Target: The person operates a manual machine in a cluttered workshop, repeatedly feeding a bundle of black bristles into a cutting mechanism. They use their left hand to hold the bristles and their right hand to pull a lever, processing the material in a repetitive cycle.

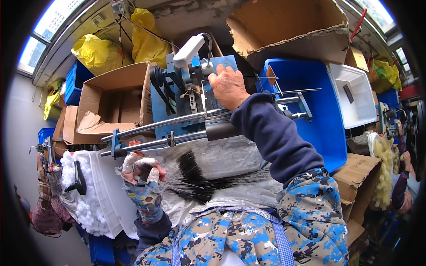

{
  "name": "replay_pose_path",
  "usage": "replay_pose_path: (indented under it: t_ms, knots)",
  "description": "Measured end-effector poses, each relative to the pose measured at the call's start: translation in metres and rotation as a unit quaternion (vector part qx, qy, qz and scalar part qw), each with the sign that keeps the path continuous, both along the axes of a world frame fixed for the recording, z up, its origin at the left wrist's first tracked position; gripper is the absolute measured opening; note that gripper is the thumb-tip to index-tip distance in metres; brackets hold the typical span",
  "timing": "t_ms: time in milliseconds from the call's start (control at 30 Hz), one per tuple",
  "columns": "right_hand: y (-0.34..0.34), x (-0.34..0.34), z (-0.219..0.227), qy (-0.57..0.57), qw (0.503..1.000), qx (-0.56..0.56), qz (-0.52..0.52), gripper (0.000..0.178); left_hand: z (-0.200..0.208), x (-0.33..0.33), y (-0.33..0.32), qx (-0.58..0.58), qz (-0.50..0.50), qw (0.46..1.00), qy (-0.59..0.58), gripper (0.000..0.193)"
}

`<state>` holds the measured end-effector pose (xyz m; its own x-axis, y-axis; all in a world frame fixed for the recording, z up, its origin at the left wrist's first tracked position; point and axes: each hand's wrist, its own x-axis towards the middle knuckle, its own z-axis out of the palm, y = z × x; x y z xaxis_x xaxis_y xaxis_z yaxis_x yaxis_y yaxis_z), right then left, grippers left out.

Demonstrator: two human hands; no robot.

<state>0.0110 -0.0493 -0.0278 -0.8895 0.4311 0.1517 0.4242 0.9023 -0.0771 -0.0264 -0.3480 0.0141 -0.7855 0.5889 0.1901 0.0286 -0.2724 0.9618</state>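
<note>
Camouflage clothing (242, 235) lies nearest, with bristles (194, 175) right of the curled left hand (143, 169), the right hand (229, 87) over the far machine (194, 88), what either grip pinches untellable, and hands best kept off the belt (167, 95).

LIGHT bright, daylight-like | SOURCE overexposed left window (57, 18) far beyond left hand (144, 172), right window (375, 11) far beyond right hand (228, 87) | GLARE highlights on steel rod (175, 121) between hands | SHARPNESS good at hands, softer outward | DISTORTION edges bowing (black fisheye rim)
</note>
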Motion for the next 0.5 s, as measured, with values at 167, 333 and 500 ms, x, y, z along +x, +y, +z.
replay_pose_path:
  t_ms: [167, 333, 500]
  knots:
    - [0.003, 0.001, -0.002, 0.034, 0.999, -0.015, 0.019, 0.013, 0.0, 0.015, 0.011, -0.017, -0.001, 1.0, 0.002, 0.056]
    - [0.003, 0.0, -0.003, 0.039, 0.999, -0.022, 0.017, 0.013, -0.005, 0.017, 0.009, -0.031, -0.01, 0.999, -0.024, 0.055]
    - [0.001, 0.001, -0.004, 0.061, 0.997, -0.046, 0.018, 0.014, -0.005, 0.024, 0.009, -0.038, 0.009, 0.999, -0.035, 0.055]
